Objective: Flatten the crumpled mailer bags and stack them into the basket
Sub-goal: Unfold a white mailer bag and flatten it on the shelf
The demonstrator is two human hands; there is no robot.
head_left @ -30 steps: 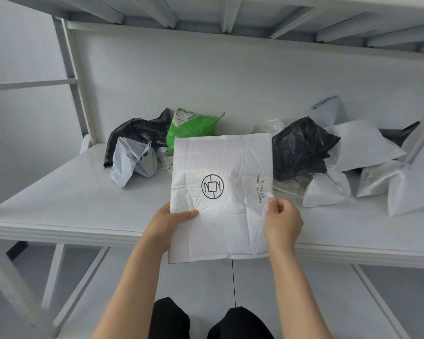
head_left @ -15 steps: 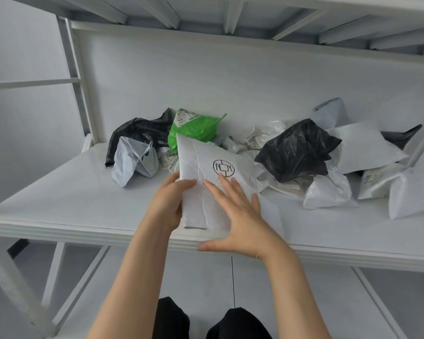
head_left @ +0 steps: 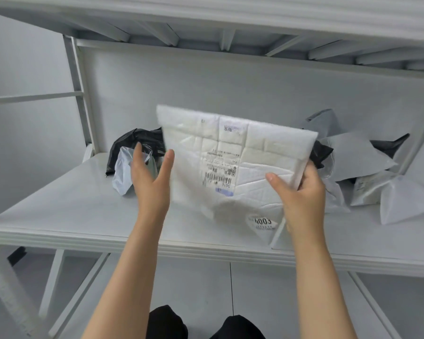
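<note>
White mailer [head_left: 230, 148]: up in the air over the shelf [head_left: 59, 204], sticker side showing.
Right hand [head_left: 301, 192]: holds the mailer's right edge, thumb in front.
Left hand [head_left: 149, 177]: open, fingers straight, holding nothing, just beside the mailer's left edge.
Crumpled bags [head_left: 357, 157]: on the shelf behind.

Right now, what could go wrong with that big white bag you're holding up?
Only the right hand pinches the white padded mailer at one edge; the left hand is open beside it, so it might slip or flop down. Its creases show, so it may stack unevenly. Swinging it could nudge the crumpled grey bag off the shelf.
</note>
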